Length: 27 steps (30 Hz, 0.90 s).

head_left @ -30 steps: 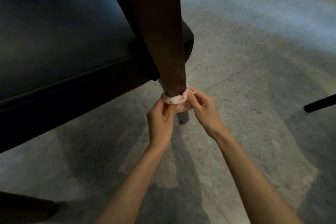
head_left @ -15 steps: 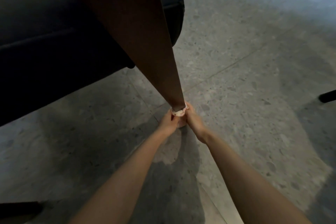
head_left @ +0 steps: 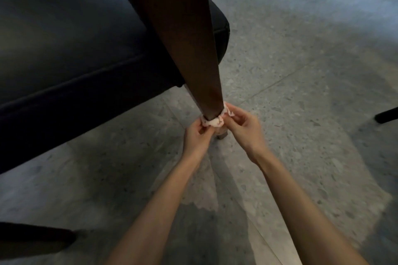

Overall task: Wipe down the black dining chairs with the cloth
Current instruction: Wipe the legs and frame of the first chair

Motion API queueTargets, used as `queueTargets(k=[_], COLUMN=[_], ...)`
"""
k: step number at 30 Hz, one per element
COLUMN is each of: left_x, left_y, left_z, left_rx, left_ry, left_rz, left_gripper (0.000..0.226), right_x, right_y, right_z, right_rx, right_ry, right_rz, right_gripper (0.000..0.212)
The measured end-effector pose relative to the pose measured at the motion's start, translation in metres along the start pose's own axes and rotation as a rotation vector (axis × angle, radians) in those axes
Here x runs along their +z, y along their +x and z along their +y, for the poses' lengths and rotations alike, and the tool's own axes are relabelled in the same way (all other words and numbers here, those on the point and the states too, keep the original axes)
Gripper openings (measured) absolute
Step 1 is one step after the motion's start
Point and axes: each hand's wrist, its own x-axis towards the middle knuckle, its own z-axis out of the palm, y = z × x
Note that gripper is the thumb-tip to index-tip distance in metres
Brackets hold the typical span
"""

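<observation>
Grey speckled floor (head_left: 301,114) of large tiles with thin seams, brown chair leg (head_left: 189,49) standing on it near the middle, dark leg tip (head_left: 386,115) at the right edge, dark blurred shape (head_left: 32,241) low at the left

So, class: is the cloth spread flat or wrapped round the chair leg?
Wrapped. The cloth rings the chair leg near its foot, and the left hand and right hand each pinch an end.

Dim, soft blur, brighter upper right.
</observation>
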Motion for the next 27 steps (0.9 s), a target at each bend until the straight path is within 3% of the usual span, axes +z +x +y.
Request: queueTargets(k=[5,8,14,19,23,27], left_x=[-0.018,-0.025,-0.029,-0.053,-0.088,-0.121], left_y=[-0.022,-0.039,-0.081,-0.104,-0.115,-0.134], left_z=[0.047,0.079,0.11,0.146,0.206,0.244], left_rx=[0.198,0.249,0.096,-0.005,0.159,0.39], left_ry=[0.023,-0.092,-0.416,-0.042,0.432,0.65], left_rz=[0.055,0.122,0.288,0.055,-0.093,-0.014], left_gripper=[0.015,0.023,0.014,0.021,0.022,0.023], right_x=[0.021,0.033,0.065,0.076,0.077,0.093], right_y=[-0.025,-0.037,-0.074,-0.109,-0.123,-0.12], right_z=[-0.056,-0.088,-0.125,-0.15,-0.171,-0.176], right_rx=[-0.096,-0.166,-0.242,-0.406,-0.53,-0.63], right_ry=[0.15,0.217,0.321,0.312,0.178,0.066], right_rz=[0.183,0.292,0.504,0.5,0.379,0.307], right_gripper=[0.027,0.023,0.016,0.028,0.034,0.04])
